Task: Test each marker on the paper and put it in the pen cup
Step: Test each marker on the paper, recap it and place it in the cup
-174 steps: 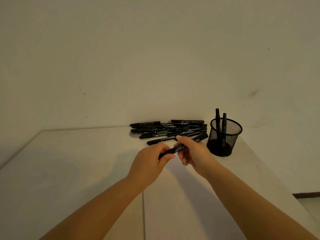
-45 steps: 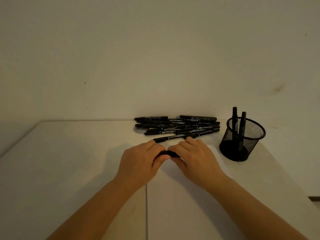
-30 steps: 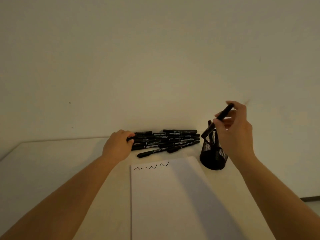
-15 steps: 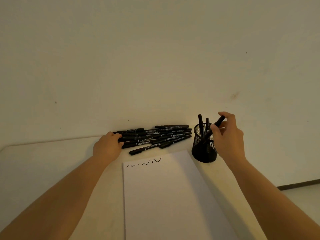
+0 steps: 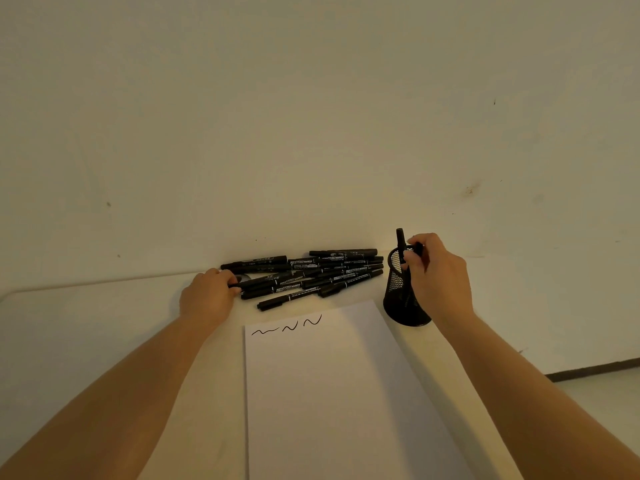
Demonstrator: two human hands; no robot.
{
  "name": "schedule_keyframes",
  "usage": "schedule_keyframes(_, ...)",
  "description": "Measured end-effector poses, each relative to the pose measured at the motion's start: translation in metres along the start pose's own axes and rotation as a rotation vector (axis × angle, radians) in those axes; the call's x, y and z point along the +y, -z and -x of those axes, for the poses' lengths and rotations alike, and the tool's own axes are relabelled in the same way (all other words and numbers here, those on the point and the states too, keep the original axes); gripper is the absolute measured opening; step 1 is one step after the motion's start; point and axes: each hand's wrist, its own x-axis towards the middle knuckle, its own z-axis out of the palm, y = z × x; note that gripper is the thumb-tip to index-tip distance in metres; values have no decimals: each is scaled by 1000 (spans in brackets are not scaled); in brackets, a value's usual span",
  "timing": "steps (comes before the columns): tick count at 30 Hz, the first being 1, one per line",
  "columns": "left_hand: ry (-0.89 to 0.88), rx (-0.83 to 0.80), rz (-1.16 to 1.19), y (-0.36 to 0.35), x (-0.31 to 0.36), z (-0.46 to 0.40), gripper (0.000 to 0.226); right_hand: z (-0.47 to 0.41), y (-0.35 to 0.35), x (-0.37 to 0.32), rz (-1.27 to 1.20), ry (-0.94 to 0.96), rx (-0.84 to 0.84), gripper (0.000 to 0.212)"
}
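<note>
From the head view, the right hand (image 5: 438, 271) was seen curled over the rim of the cup (image 5: 401, 296), which stood near the table's (image 5: 104, 323) far right edge; a marker (image 5: 417, 249) was pinched in its fingers, lowered into the mesh beside another one (image 5: 401, 242) standing upright. The left hand (image 5: 207, 296) was laid at the left end of the pile (image 5: 311, 273) along the far edge — its fingers were curled on the end of one marker there. The paper (image 5: 339, 393) was spread at the near edge, between the arms, with three squiggles (image 5: 287, 326) inked along its far edge.
</note>
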Motion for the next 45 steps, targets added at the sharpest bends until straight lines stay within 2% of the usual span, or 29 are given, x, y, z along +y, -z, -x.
schedule_keyframes(9,26,78,8,14,-2,14,23,-6,-8,-11,-9,-32,-63,20)
schedule_keyframes(12,23,75,79,28,6,24,24,3,-4,-15,150,162,56,31)
schedule_keyframes(14,-18,52,238,39,18,35,20,13,-2,-24,205,350,178,27)
schedule_keyframes(15,-57,35,336,44,26,43,16,20,-1,-29,161,388,170,22)
schedule_keyframes(17,-142,11,497,52,47,62,8,37,-1,-44,-47,286,-24,8)
schedule_keyframes(19,-231,-34,632,57,67,85,11,53,-3,-59,-332,47,-335,4)
schedule_keyframes(21,-314,-117,730,60,83,106,19,69,-6,-71,-608,-140,-514,22)
schedule_keyframes(22,-350,-152,724,62,88,115,20,76,-7,-74,-731,-214,-532,32)
schedule_keyframes(25,-485,-201,485,64,94,132,13,91,-8,-78,-896,-391,-512,34)
schedule_keyframes(28,-601,-150,189,62,88,150,25,99,-3,-78,-884,-506,-600,34)
schedule_keyframes(30,-618,-177,179,62,84,164,30,103,2,-77,-903,-476,-672,34)
schedule_keyframes(34,-576,-330,371,70,83,176,21,109,6,-74,-947,-334,-716,37)
schedule_keyframes(39,-530,-544,561,77,80,175,30,110,8,-74,-926,-155,-747,28)
schedule_keyframes(45,-499,-794,769,75,75,174,31,116,8,-73,-900,-4,-798,22)
